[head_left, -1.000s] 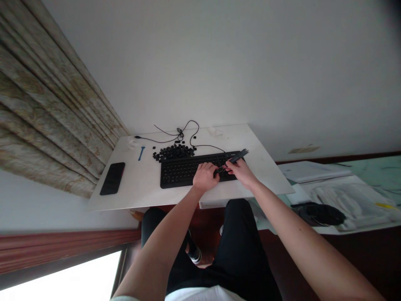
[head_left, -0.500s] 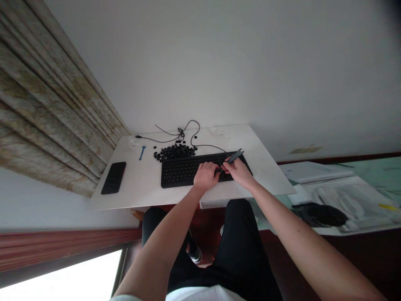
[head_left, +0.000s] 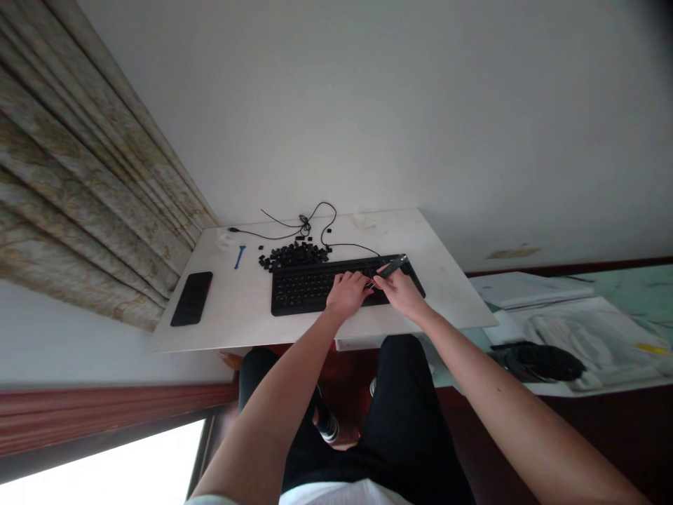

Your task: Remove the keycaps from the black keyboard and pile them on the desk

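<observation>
A black keyboard [head_left: 302,286] lies on the white table, its cable running off from the back edge. My right hand [head_left: 399,291] grips a pen-shaped tool [head_left: 392,266] with a dark handle; its thin metal tip points down and left. Over the right half of the keyboard, my left hand [head_left: 345,293] is curled, its thumb and forefinger close to that tip. Whatever sits between those fingers is too small and dark to make out. Just behind the keyboard is a loose heap of small black keycaps [head_left: 294,255].
A dark phone [head_left: 192,299] lies at the table's left, with a small blue tool [head_left: 240,257] behind it. The knotted black cable [head_left: 305,223] stretches across the back. White wall stands behind; a glass-topped surface [head_left: 625,287] with papers and a black bag [head_left: 547,361] is at right.
The tool's handle has dipped slightly and its tip has shifted a little. My left fingers have moved slightly right, nearer the tip. The keyboard and keycap heap look unchanged.
</observation>
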The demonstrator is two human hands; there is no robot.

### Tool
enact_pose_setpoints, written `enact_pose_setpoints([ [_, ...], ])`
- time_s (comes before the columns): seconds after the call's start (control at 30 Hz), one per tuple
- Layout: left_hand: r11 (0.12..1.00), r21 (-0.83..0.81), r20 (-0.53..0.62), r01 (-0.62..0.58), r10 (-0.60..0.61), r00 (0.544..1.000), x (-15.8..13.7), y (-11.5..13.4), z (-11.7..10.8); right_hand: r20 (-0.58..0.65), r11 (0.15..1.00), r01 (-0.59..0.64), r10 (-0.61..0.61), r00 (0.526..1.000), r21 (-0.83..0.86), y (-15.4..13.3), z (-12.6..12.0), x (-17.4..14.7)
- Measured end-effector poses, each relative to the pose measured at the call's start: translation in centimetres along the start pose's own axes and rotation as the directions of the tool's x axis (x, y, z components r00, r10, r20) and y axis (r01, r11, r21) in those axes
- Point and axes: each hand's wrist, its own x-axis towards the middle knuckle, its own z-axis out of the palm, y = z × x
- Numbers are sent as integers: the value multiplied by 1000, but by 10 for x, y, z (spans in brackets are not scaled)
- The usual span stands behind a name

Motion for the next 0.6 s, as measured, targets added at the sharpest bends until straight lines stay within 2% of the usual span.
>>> enact_pose_setpoints([
  [0.23, 999, 48, -2, -21, 21, 1000, 0, 1, 1, 8, 996, 38, -37, 999, -82, -4, -2, -2],
  [0.43, 999, 52, -17, -4, 5, 1000, -2, 3, 2, 19, 998, 61, -61, 998, 28, -11, -6, 2],
  [0.6, 1000, 15, -64, 10, -9, 998, -2, 2, 4, 11, 992, 3, -4, 1000, 124, -14, -5, 7],
])
